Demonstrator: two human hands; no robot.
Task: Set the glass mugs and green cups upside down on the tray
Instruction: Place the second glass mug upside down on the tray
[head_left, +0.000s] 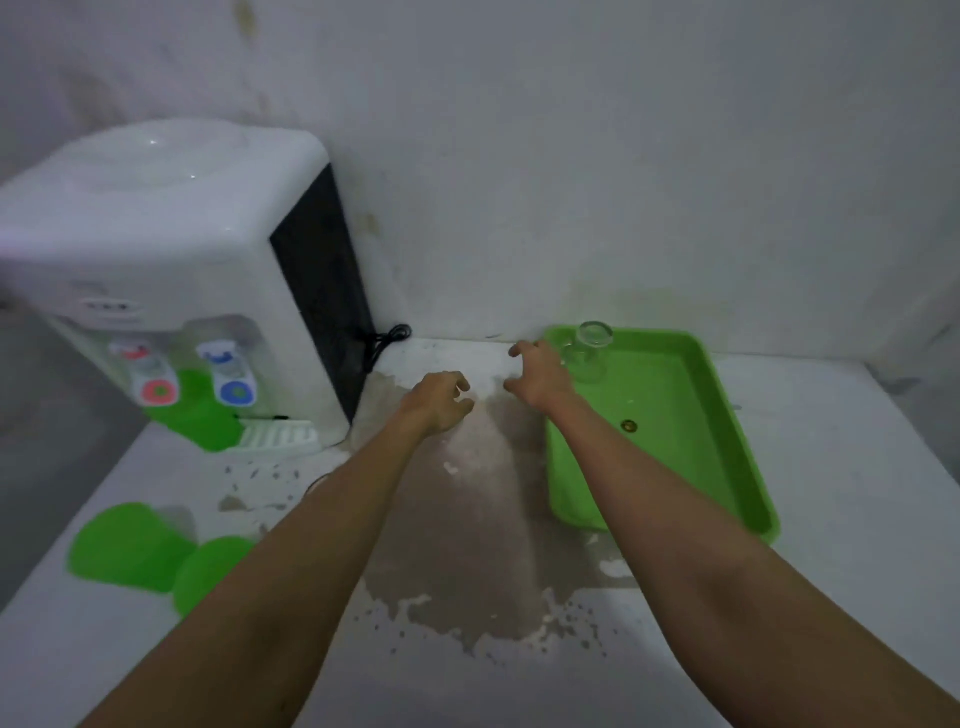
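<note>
Both our hands are empty, fingers loosely curled; the glass mug (589, 351) on the tray (727, 415) looks slippery and fragile, so we'd grip its body.

White water dispenser (171, 270) at back left w/ black cord (387, 340) beside it, on worn countertop (467, 597).

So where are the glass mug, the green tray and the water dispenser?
glass mug (589, 348): head view, on its clear side wall.
green tray (698, 358): head view, on its far right rim.
water dispenser (156, 218): head view, on its white front.
</note>
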